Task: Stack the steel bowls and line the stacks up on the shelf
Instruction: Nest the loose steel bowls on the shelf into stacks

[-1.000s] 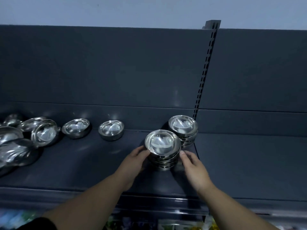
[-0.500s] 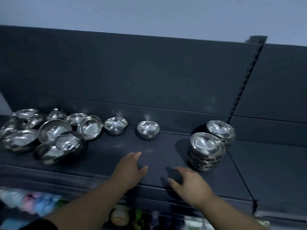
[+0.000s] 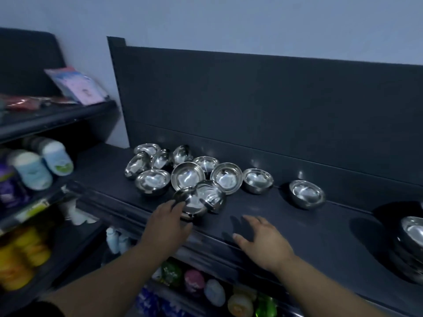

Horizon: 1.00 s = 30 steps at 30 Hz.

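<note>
Several loose steel bowls (image 3: 187, 177) lie in a cluster on the dark shelf (image 3: 286, 216), some tilted against each other. One bowl (image 3: 306, 194) sits alone to the right of the cluster. A stack of bowls (image 3: 412, 239) shows at the right edge, partly cut off. My left hand (image 3: 168, 221) reaches the nearest tilted bowl (image 3: 191, 203), fingertips touching its rim, fingers apart. My right hand (image 3: 263, 241) hovers flat and open over the shelf's front edge, holding nothing.
A second shelf unit on the left holds bottles (image 3: 34, 165) and a pink packet (image 3: 77, 85). Coloured bottles (image 3: 194, 280) fill the shelf below. A dark back panel (image 3: 251, 106) rises behind the bowls.
Both hands left the stack and moved left toward the loose bowls. The view swung left, so the stack now sits at the right edge. My left hand now touches the nearest bowl.
</note>
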{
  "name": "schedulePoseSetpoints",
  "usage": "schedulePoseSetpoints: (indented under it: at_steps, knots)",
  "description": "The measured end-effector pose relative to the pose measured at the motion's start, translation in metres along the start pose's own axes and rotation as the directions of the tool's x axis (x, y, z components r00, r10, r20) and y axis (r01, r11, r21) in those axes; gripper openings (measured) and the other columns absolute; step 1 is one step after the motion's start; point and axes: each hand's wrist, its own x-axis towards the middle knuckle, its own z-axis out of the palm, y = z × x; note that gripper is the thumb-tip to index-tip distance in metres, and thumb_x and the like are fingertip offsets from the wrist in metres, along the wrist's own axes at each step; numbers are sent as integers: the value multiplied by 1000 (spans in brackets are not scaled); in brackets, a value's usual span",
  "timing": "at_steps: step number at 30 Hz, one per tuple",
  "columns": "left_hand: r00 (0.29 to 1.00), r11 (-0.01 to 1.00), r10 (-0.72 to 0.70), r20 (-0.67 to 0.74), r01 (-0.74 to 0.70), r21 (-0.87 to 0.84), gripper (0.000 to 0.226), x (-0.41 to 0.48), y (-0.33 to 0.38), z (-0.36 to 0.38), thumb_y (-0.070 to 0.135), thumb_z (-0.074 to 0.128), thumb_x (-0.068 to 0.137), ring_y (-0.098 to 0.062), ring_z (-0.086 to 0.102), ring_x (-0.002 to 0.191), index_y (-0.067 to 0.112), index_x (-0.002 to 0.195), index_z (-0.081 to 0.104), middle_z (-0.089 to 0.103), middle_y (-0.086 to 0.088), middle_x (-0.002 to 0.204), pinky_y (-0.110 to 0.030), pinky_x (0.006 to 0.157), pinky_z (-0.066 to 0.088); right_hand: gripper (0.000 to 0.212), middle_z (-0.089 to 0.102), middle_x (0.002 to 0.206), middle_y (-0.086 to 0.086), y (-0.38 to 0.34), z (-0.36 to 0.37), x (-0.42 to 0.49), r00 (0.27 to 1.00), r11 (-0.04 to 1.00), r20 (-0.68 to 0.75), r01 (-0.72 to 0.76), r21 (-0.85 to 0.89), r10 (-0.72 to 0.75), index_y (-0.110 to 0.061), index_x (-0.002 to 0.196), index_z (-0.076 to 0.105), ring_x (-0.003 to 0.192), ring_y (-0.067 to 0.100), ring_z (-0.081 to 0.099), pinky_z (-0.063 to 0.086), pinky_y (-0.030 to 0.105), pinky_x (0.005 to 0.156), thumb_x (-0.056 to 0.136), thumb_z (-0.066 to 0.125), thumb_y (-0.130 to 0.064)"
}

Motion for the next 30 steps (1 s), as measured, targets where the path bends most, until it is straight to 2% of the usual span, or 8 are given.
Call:
schedulePoseSetpoints:
  at_steps: [6, 10, 15, 18, 20, 25, 27, 30]
  knots:
    - [992, 953, -121, 23, 123, -278, 70, 18, -18, 3, 45, 58, 88, -24, 34, 136, 19, 147, 30, 34, -6, 149, -38, 111, 34, 72, 33, 152, -4, -14, 4, 37, 997, 997, -18, 71, 38, -71, -33, 147, 31, 137, 19, 37, 36, 33, 110, 85, 56, -59]
    - [981, 941, -186, 56, 195, -276, 74, 36, -17, 6, 47, 54, 91, -23, 27, 141, 18, 151, 21, 25, -5, 155, -34, 114, 30, 79, 29, 154, -6, -17, -1, 68, 984, 983, -18, 180, 46, -180, -37, 148, 24, 137, 17, 37, 38, 29, 109, 82, 63, -55]
    - [961, 924, -257, 102, 276, -265, 76, 56, -15, 8, 46, 54, 92, -20, 27, 142, 14, 152, 20, 25, -6, 156, -30, 112, 28, 93, 16, 159, -10, -21, 2, 106, 959, 956, -1, 284, 68, -285, -45, 148, 14, 142, 16, 29, 41, 36, 108, 75, 72, -51]
    - [955, 916, -279, 105, 297, -269, 54, 65, -13, 8, 34, 59, 90, -21, 46, 128, 10, 137, 44, 51, -6, 133, -21, 90, 36, 103, 3, 161, -12, -23, 8, 119, 947, 945, 22, 319, 68, -321, -45, 150, 7, 146, 15, 19, 39, 36, 110, 73, 75, -48]
    - [949, 904, -292, 121, 315, -290, 43, 68, -11, 7, 28, 61, 89, -20, 56, 113, 13, 129, 52, 60, -4, 118, -18, 77, 35, 107, 0, 161, -13, -24, 12, 124, 939, 939, 46, 339, 65, -342, -45, 150, 1, 147, 15, 15, 35, 34, 112, 73, 75, -45]
    - [949, 874, -282, 143, 315, -369, 44, 78, -16, 7, 23, 61, 88, -6, 52, 92, 21, 131, 52, 64, 5, 111, -16, 78, 37, 94, 20, 158, -12, -21, 21, 131, 921, 918, -6, 389, 75, -389, -41, 151, 9, 138, 13, 35, 40, 31, 108, 78, 68, -39]
    - [952, 867, -267, 150, 305, -395, 41, 81, -18, 8, 21, 61, 87, -4, 53, 90, 21, 127, 55, 61, 10, 102, -15, 78, 37, 86, 32, 152, -11, -20, 22, 130, 927, 918, -57, 375, 129, -370, -41, 150, 18, 129, 9, 45, 45, 29, 102, 78, 66, -40]
    - [962, 871, -206, 177, 263, -414, 39, 85, -20, 9, 21, 63, 86, -3, 55, 92, 21, 124, 57, 62, 9, 102, -14, 79, 38, 82, 43, 142, -10, -19, 22, 127, 941, 922, -110, 335, 196, -319, -42, 148, 25, 113, 6, 54, 49, 27, 96, 78, 68, -42]
